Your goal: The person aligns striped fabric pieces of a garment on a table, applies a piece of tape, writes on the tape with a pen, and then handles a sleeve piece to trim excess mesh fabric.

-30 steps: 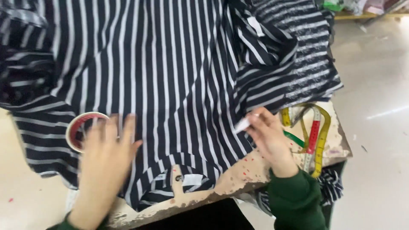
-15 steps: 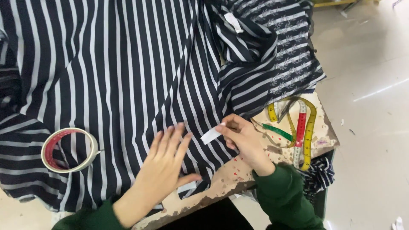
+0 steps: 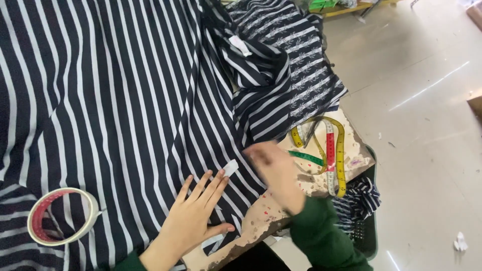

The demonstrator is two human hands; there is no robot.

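Flat on the striped garment [image 3: 115,110], the left hand [image 3: 193,218] lies open with fingertips touching a small white strip [image 3: 230,167], which slants up-right toward the blurred right hand [image 3: 273,165], its grip unclear.

Past the right edge of my worn, paint-flecked bench [image 3: 261,221], the pale glossy floor [image 3: 422,120] reflects streaks of light; a crumpled white scrap [image 3: 460,242] lies on it.

My one camera sits on the head, looking steeply down, close over the table [image 3: 351,150]; cloth [image 3: 125,100] fills left, floor [image 3: 427,125] right, hands near.
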